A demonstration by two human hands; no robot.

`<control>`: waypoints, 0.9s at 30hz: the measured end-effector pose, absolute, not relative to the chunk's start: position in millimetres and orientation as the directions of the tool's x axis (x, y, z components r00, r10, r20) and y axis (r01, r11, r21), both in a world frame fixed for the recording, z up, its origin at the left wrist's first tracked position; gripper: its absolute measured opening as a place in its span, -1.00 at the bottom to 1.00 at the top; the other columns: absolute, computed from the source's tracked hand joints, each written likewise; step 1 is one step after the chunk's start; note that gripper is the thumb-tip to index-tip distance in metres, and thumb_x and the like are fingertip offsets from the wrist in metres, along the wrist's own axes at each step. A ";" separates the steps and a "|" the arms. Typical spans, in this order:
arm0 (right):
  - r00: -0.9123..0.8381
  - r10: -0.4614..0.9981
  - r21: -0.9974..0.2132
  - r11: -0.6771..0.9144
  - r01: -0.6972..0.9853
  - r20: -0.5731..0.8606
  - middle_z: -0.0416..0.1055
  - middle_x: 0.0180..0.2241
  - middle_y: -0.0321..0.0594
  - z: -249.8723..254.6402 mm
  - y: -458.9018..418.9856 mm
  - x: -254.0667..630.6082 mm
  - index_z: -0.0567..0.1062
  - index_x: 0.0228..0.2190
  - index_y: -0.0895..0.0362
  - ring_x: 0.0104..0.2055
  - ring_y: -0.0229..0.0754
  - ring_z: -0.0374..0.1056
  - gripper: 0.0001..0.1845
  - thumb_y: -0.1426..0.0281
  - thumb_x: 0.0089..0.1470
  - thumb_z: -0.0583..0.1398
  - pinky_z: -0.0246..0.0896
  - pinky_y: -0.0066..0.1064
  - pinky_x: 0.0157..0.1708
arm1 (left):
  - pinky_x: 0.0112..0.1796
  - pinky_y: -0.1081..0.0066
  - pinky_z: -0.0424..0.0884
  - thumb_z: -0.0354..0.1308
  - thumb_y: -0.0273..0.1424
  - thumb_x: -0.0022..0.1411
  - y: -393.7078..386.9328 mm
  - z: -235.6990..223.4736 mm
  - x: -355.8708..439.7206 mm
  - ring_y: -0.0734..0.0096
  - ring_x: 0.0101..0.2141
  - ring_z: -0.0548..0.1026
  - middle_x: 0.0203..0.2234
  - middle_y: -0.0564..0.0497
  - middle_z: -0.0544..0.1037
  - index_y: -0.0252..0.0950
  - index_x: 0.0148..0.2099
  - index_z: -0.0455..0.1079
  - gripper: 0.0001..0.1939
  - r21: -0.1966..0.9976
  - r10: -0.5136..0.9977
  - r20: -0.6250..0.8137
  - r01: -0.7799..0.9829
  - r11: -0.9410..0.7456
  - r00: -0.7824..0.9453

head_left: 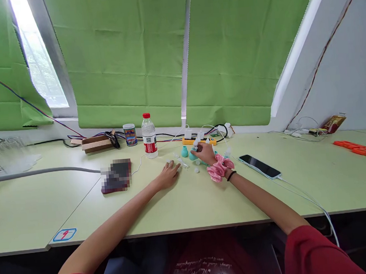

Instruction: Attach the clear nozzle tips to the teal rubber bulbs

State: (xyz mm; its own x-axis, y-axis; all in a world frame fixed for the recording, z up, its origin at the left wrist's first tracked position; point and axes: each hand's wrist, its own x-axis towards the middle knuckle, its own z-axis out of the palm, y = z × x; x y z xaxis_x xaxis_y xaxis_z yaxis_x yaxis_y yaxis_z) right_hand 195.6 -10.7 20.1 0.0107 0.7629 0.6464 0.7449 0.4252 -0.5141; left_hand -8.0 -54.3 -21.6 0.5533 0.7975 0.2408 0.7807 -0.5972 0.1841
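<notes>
My left hand (168,175) lies palm down on the pale yellow-green table (188,208), its fingers spread near some small clear plastic pieces (181,162). With closed fingers, my right hand (206,153) grips a small teal bulb (192,155), and a translucent nozzle seems to rise above it. Part of this bulb is hidden by the fingers. Another teal bulb (184,151) stands just left of it. More teal pieces are partly covered by my right hand. A small translucent cap (197,170) lies in front. A pink scrunchie (217,168) circles my right wrist.
Behind my hands are a red-capped water bottle (149,139), a can (130,135) and a yellow power strip (188,141) with cables. A phone (260,166) on a white cable lies right. A dark red-edged object (116,176), partly pixelated, lies left, beside a cardboard box (96,144).
</notes>
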 end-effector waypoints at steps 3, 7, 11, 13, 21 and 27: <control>-0.012 0.783 -0.493 0.404 0.771 0.622 0.39 -0.60 -0.29 16.3 -5.5 190.6 0.41 -0.57 0.17 -0.52 -0.25 0.31 -0.83 0.34 -0.32 0.20 0.20 -0.45 -0.46 | 0.03 0.21 0.04 -0.17 -0.53 0.15 -56.7 -19.8 -5.0 0.20 0.10 0.04 0.10 -0.21 0.07 -0.35 0.13 0.02 -0.54 0.165 0.748 0.253 0.734 -0.658 0.614; -0.023 0.801 -0.473 0.376 0.797 0.598 0.38 -0.61 -0.28 7.6 -2.4 188.0 0.40 -0.55 0.17 -0.53 -0.23 0.31 -0.83 0.34 -0.30 0.20 0.21 -0.42 -0.46 | -0.02 0.33 0.16 -0.15 -0.53 0.14 -58.9 -16.0 -4.0 0.24 0.03 0.20 0.08 -0.21 0.13 -0.38 0.13 0.03 -0.53 0.176 0.731 0.285 0.716 -0.676 0.620; -0.012 0.795 -0.453 0.357 0.817 0.607 0.41 -0.54 -0.24 4.7 -3.7 189.5 0.41 -0.43 0.19 -0.51 -0.22 0.33 -0.73 0.32 -0.28 0.20 0.23 -0.38 -0.42 | -0.02 0.32 0.14 -0.10 -0.41 0.15 -56.7 -10.6 -7.1 0.22 0.03 0.20 0.07 -0.15 0.17 -0.33 0.12 0.06 -0.54 0.189 0.741 0.317 0.726 -0.661 0.592; 0.004 0.782 -0.441 0.348 0.827 0.624 0.42 -0.47 -0.19 5.6 -8.1 190.1 0.38 -0.27 0.20 -0.49 -0.21 0.34 -0.59 0.31 -0.26 0.20 0.23 -0.35 -0.39 | -0.02 0.31 0.14 -0.10 -0.35 0.15 -54.3 -8.3 -9.5 0.21 0.03 0.20 0.08 -0.15 0.17 -0.32 0.11 0.09 -0.54 0.192 0.760 0.323 0.748 -0.636 0.563; -0.200 0.701 -0.241 0.477 0.845 0.685 0.31 -0.17 -0.11 -2.6 -56.2 182.3 0.35 -0.21 0.17 -0.15 -0.14 0.23 -0.70 0.35 -0.03 0.04 0.14 -0.35 -0.19 | -0.05 0.07 0.08 -0.02 -0.17 0.07 -42.6 -14.0 -21.4 -0.04 0.03 0.15 0.09 -0.24 0.10 -0.28 0.09 0.12 -0.45 0.193 0.850 0.264 0.839 -0.509 0.455; -0.390 0.733 -0.094 0.523 0.847 0.557 0.33 -0.27 -0.10 -17.7 -69.5 178.0 0.42 -0.29 0.15 -0.22 -0.09 0.24 -0.75 0.34 -0.07 0.10 0.17 -0.35 -0.35 | -0.05 0.08 0.09 -0.05 -0.21 0.11 -43.7 -16.0 -21.5 0.03 0.04 0.14 0.10 -0.21 0.07 -0.23 0.06 0.17 -0.53 0.220 0.832 0.233 0.806 -0.549 0.503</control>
State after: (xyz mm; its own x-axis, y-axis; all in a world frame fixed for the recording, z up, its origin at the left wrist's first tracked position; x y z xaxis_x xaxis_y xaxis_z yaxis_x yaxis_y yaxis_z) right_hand 178.0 -69.5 -17.7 -0.3905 0.7328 0.5573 0.8470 0.5231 -0.0944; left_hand -21.5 -43.7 -16.0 0.5031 0.8321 0.2333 0.8062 -0.5492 0.2202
